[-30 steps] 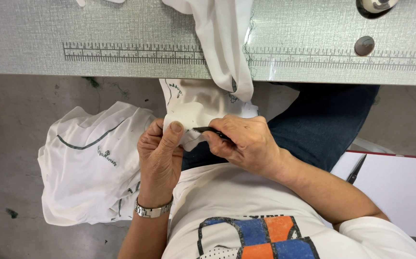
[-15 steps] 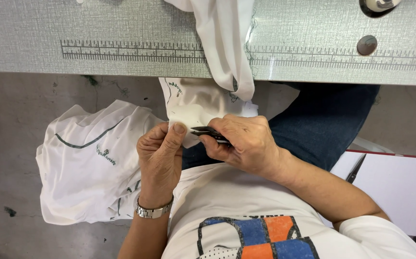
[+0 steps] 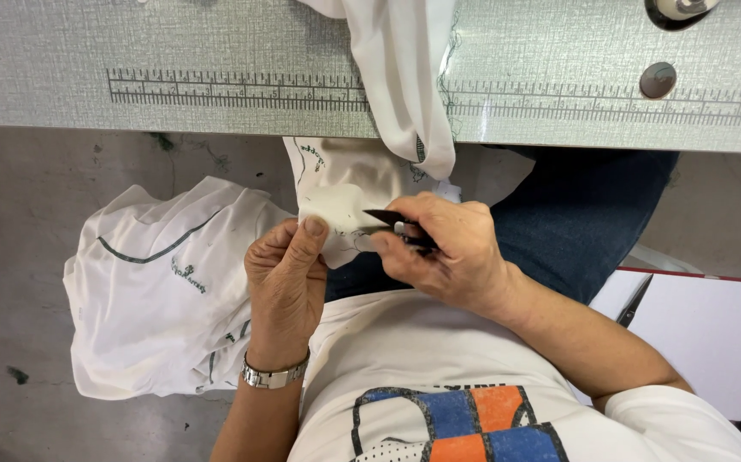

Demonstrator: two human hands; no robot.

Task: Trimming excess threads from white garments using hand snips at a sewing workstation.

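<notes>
Fingers [image 3: 315,231] of the left hand [image 3: 285,278] pinch a fold of the white garment [image 3: 340,205], which hangs off the front edge of the grey surface [image 3: 216,51] down to the person's lap, while the right hand [image 3: 443,257] is closed around dark thread snips [image 3: 387,221] whose tip touches the same fold. A printed ruler strip [image 3: 233,90] runs along the surface edge, and a pile of white shirts [image 3: 165,291] lies on the floor beside the left wrist, which wears a metal watch [image 3: 274,375].
</notes>
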